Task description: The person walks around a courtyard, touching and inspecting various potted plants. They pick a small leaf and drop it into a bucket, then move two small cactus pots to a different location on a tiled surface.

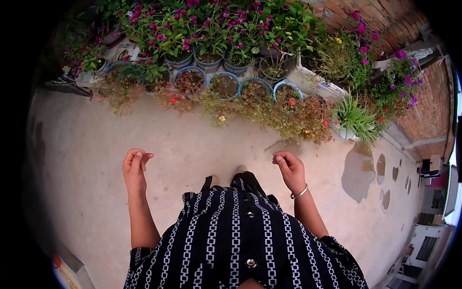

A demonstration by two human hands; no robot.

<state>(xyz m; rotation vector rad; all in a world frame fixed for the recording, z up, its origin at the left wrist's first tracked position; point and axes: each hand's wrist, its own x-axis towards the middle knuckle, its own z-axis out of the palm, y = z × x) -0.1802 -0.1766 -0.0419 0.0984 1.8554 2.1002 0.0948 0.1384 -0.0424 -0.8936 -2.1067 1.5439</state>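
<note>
Both hands hang in the air over the concrete floor, in front of my body and well apart. My left hand point(135, 166) is loosely curled, the thumb lying against the bent fingers. Nothing shows in it. My right hand point(290, 169), with a silver bangle point(299, 192) at the wrist, is curled the same way and also appears to hold nothing. Neither touches anything. Ahead of them stands a row of blue-rimmed flowerpots point(224, 85) with straggly, partly dry plants point(260, 103) spilling over the front. The right hand is nearer to these trailing stems than the left.
Behind the pots, bushy plants with magenta flowers point(185, 29) grow. At the right, a spiky green plant point(355, 118) stands in a white pot before a brick wall point(430, 106). Wet patches point(358, 171) mark the concrete floor point(86, 154). My shoes point(240, 169) show below the trousers.
</note>
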